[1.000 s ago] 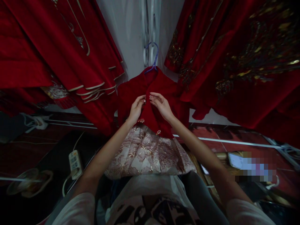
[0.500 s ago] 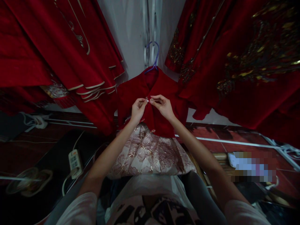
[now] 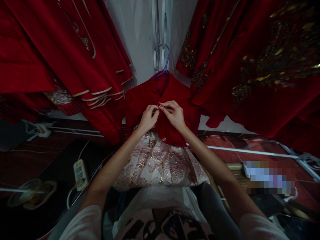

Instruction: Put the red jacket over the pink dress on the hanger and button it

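Note:
A short red jacket [image 3: 175, 133] hangs in front of me on a purple hanger [image 3: 165, 68]. My left hand [image 3: 150, 117] pinches one side of a small beaded clasp [image 3: 158, 107] at the jacket's front opening. Opposite it, my right hand [image 3: 174, 115] pinches the other side, fingertips almost touching the left ones. The fingers hide most of the clasp, so I cannot tell whether its halves are joined. Lower on the front edge sits another beaded clasp piece [image 3: 163, 139]. Pink and gold brocade cloth [image 3: 160, 163] lies across my lap below the jacket.
Red garments [image 3: 95, 66] hang on the left, and red garments with gold sequins [image 3: 270, 76] hang on the right. A power strip [image 3: 81, 175] and a clear plastic container [image 3: 25, 193] rest on a dark surface at left. A white rail [image 3: 240, 151] runs low at right.
Both hands have drawn slightly closer together at the clasp, bringing its two beaded sides nearer each other. The jacket still hangs in the same place.

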A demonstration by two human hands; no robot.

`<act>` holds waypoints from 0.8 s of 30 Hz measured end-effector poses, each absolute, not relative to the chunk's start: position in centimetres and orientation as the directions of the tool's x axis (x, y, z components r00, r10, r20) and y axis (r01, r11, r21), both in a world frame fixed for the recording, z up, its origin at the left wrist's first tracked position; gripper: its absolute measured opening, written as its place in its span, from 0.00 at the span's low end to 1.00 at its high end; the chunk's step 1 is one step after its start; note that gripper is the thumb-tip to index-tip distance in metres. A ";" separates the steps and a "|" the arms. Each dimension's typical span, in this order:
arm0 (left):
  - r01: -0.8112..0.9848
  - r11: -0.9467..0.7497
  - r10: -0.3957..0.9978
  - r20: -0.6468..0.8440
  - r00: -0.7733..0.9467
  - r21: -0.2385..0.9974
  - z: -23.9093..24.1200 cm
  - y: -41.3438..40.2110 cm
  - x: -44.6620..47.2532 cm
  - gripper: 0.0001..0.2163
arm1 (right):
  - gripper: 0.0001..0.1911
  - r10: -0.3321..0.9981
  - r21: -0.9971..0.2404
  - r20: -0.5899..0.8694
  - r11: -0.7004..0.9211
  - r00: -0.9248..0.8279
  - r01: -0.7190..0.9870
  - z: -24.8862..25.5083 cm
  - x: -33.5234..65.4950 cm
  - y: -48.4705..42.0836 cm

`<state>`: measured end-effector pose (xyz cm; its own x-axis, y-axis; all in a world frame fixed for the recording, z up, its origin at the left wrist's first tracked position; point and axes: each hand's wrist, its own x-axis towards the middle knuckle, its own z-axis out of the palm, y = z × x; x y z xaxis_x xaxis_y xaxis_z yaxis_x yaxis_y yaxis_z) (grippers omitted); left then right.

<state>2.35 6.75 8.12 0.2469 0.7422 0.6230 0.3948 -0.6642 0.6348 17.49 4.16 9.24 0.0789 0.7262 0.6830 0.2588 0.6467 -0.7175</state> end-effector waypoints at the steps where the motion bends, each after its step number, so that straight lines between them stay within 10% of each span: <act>1: 0.402 -0.664 0.743 0.615 0.263 0.631 8.2 6.7 2.3 0.07 | 0.10 0.724 -0.715 0.684 0.643 0.085 0.273 9.3 17.5 4.1; 13: 0.683 -0.655 0.733 0.491 0.471 0.322 11.0 5.2 2.2 0.13 | 0.14 0.769 -0.755 0.639 0.621 0.020 0.211 8.7 18.8 5.0; 24: 0.580 -0.753 0.632 0.585 0.507 0.310 11.2 6.2 2.5 0.07 | 0.15 0.814 -0.806 0.581 0.576 -0.007 0.136 9.1 19.2 5.7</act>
<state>2.48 6.24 11.15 0.5074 0.6323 0.5855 0.5805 -0.7529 0.3101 19.15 5.72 9.10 -0.0074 0.8139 0.5809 0.1361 0.5763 -0.8058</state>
